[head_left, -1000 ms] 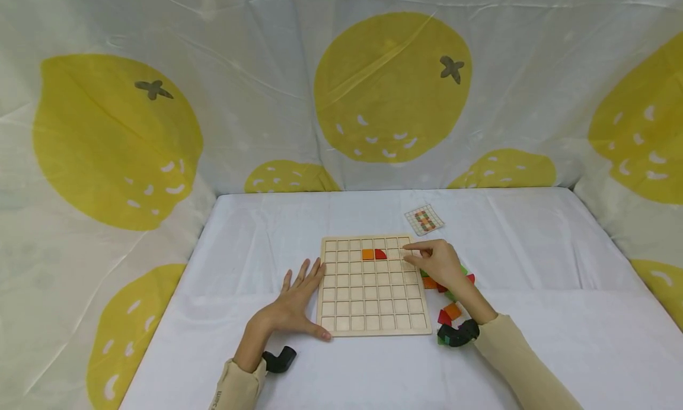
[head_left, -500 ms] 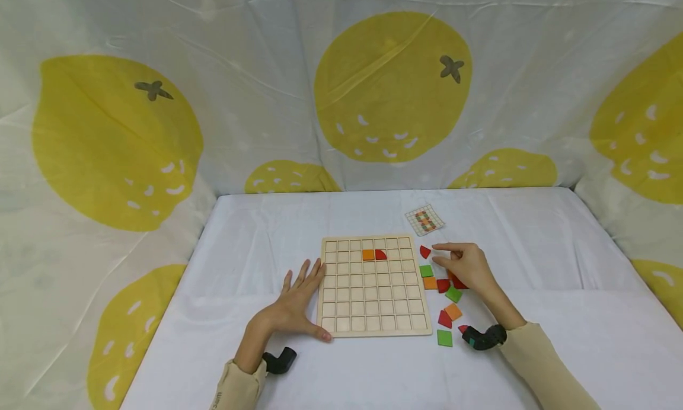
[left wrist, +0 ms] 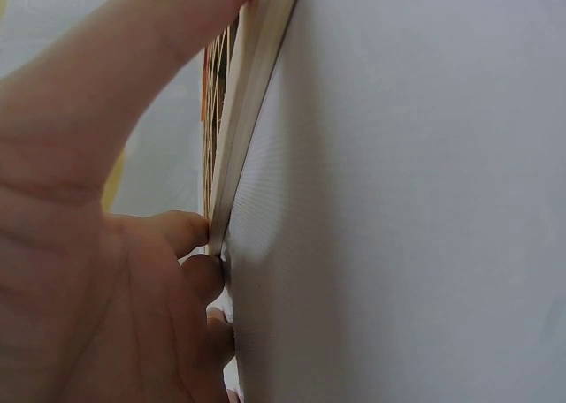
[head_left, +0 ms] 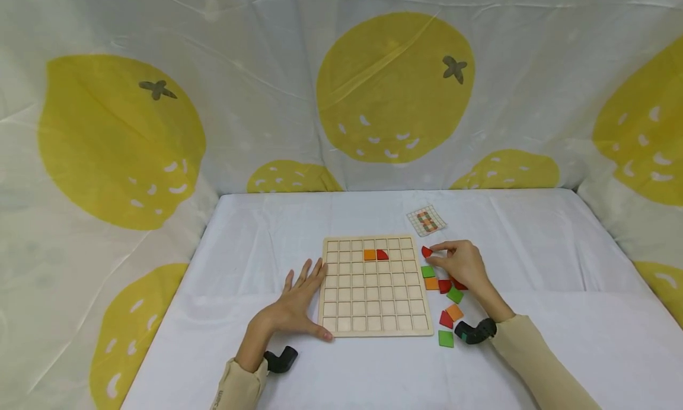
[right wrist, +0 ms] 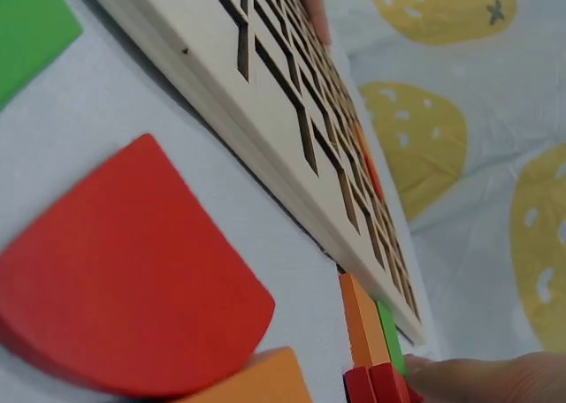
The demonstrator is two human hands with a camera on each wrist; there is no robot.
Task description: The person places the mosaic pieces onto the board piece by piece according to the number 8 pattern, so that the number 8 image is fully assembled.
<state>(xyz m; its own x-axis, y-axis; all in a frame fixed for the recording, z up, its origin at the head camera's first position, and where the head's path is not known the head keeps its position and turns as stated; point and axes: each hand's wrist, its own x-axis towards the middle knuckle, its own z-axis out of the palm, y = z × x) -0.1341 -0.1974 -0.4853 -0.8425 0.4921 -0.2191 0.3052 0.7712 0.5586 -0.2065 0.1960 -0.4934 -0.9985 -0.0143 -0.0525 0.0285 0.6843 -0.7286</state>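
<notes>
A square wooden grid board lies mid-table. An orange square tile and a red quarter-circle tile sit side by side in a row near its far edge. My left hand spreads its fingers against the board's left edge, thumb at the near corner; the left wrist view shows the thumb touching the rim. To the right of the board, the thumb and index finger of my right hand pinch another red quarter-circle tile. In the right wrist view only a fingertip shows, low at the right.
Loose tiles lie along the board's right side, among them a green square, an orange square and a red quarter circle. A small pattern card lies beyond the board. A lemon-print curtain hangs behind the table.
My right hand has moved right, off the board's far right corner, and its fingertips have closed in on the loose red quarter-circle tile. My left hand stays at the board's edge.
</notes>
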